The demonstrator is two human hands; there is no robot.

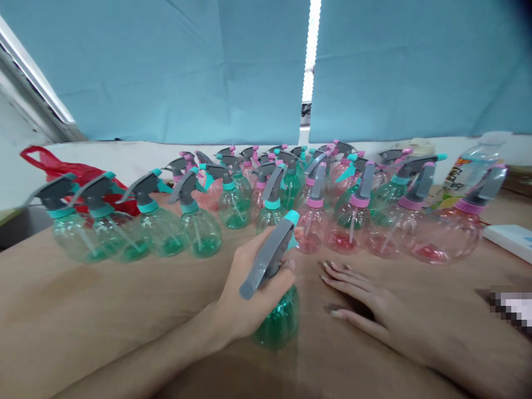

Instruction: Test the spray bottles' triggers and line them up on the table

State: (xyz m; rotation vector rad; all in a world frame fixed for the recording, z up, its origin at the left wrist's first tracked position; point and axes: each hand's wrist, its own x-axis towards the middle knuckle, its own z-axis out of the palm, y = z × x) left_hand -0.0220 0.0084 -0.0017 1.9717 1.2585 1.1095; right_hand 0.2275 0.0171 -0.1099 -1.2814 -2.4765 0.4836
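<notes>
My left hand is wrapped round the neck of a green spray bottle with a grey trigger head and turquoise nozzle. That bottle is upright at the near middle of the table, its neck hidden by my fingers. To its right, my right hand rests on the tabletop with fingers stretched out, holding nothing. Just beyond stand rows of similar bottles: green ones on the left, such as the green spray bottle, and pink ones on the right, such as the pink spray bottle.
A red plastic bag lies behind the bottles at the left. At the right stand a large clear plastic bottle and a white box. A blue curtain hangs behind the wooden table.
</notes>
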